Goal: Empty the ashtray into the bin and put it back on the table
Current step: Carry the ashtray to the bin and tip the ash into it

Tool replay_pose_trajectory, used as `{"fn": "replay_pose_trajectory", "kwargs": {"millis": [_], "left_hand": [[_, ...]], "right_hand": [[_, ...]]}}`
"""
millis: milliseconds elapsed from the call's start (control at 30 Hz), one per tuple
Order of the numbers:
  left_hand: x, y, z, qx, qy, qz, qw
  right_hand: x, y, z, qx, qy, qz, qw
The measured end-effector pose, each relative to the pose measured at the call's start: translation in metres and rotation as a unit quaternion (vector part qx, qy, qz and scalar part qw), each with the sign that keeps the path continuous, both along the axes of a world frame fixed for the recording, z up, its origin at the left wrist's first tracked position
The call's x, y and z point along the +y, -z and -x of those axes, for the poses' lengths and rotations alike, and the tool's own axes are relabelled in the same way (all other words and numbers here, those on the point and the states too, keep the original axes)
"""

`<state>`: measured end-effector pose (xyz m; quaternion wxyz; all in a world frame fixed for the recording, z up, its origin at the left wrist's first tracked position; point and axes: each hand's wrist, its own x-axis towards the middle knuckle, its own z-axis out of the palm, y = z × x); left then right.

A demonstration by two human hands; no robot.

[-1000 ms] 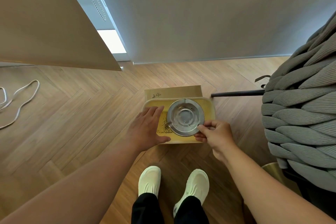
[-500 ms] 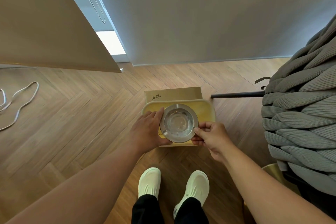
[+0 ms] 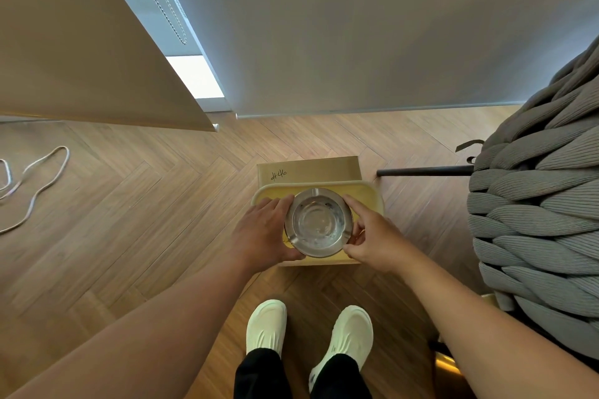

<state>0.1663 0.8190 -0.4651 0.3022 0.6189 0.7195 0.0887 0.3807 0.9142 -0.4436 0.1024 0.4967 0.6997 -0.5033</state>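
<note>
Both hands on one round metal ashtray (image 3: 318, 222), held level over the yellow bin (image 3: 369, 201). Left hand (image 3: 264, 230) cupped round its left rim, fingers spread; right hand (image 3: 372, 236) pinching right rim, thumb + forefinger. One bin, 2 white shoes (image 3: 266, 325) below.

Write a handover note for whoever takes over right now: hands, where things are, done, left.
Left hand: fingers against the left rim of the round silver metal ashtray, gripping it.
Right hand: fingers pinching the right rim of the same ashtray.
Ashtray: held upright, mouth up, over the yellow rectangular bin on the wood floor, in front of the brown cardboard box marked #46. Its bowl looks mostly clear, with only small specks.
Done: emptying looks finished, judging by the nearly bare bowl.
Left: carry the ashtray back to the table, which is not in view, and set it down.
</note>
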Motion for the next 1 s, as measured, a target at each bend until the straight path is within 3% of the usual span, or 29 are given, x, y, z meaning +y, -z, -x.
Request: {"fn": "replay_pose_trajectory", "kwargs": {"millis": [433, 1000], "left_hand": [[0.003, 0.004, -0.003, -0.019, 0.000, -0.001, 1.000], [0.011, -0.025, -0.010, 0.033, 0.031, -0.001, 0.999]], "right_hand": [[0.003, 0.009, 0.009, -0.039, -0.108, -0.137, 0.984], [0.010, -0.019, 0.002, -0.049, -0.112, -0.147, 0.982]]}}
